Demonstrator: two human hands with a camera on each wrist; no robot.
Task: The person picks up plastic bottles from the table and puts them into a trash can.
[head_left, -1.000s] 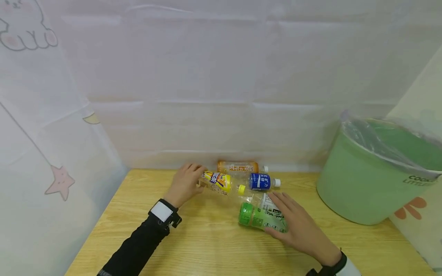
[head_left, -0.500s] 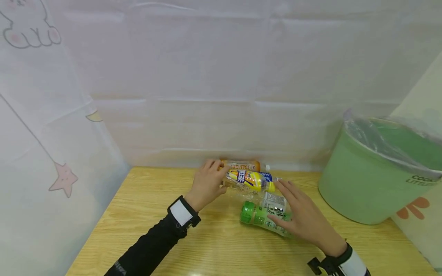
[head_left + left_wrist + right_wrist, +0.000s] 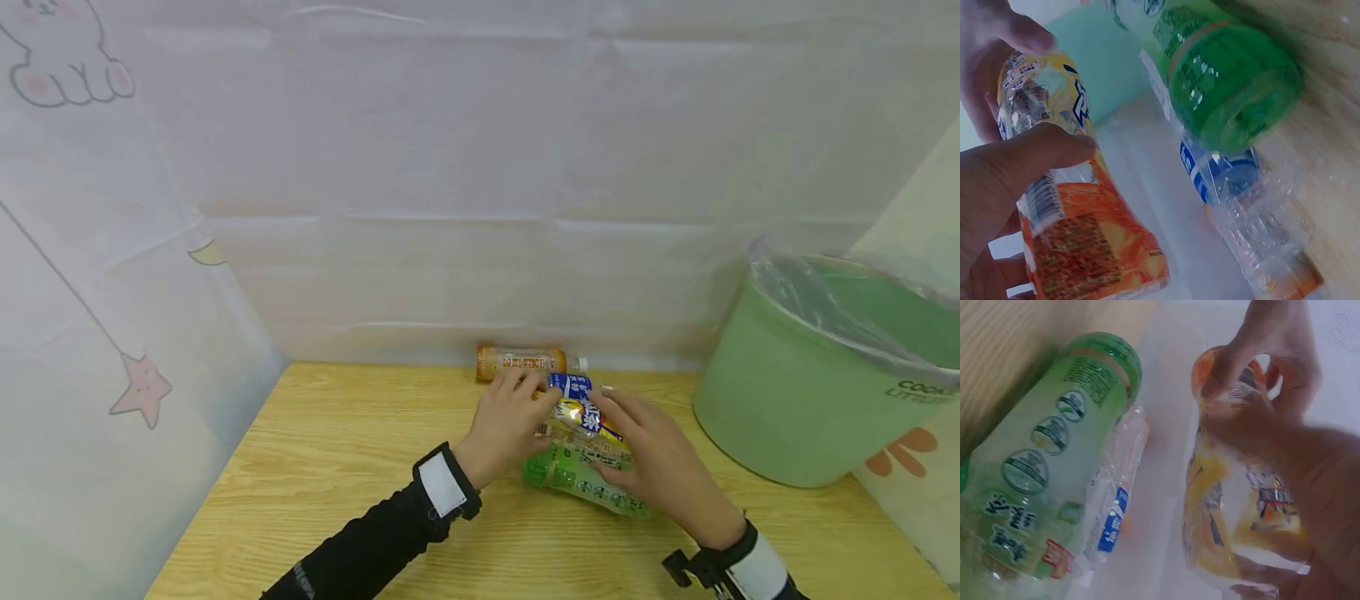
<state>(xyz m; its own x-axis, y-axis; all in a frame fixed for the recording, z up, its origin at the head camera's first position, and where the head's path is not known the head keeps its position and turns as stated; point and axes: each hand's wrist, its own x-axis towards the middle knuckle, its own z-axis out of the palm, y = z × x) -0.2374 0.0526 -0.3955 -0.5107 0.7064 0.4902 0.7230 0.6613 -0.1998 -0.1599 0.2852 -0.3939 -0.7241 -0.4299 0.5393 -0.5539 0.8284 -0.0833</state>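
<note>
My left hand (image 3: 504, 425) grips the base end of a plastic iced tea bottle (image 3: 1072, 237) with a yellow and orange label, its thumb lying along the side. Around the other end of this bottle (image 3: 581, 417) curl the thumb and fingers of my right hand (image 3: 667, 462), which hide the cap. The bottle is held above a green-labelled bottle (image 3: 577, 483) lying on the table. Behind it lie a blue-labelled bottle (image 3: 570, 386) and, against the back wall, an orange-labelled bottle (image 3: 520, 360). A clear bottle (image 3: 1266, 212) shows among them in the left wrist view.
To the right stands a large light green bin (image 3: 787, 400) with a clear plastic liner (image 3: 817, 308) over its rim. A white sheet (image 3: 450, 250) with cartoon prints closes off the back of the wooden table (image 3: 360, 442) and its left side.
My left hand has carried the iced tea bottle rightward, over the other bottles and to my right hand. My right hand has closed around its far end. The lying bottles have barely shifted.
</note>
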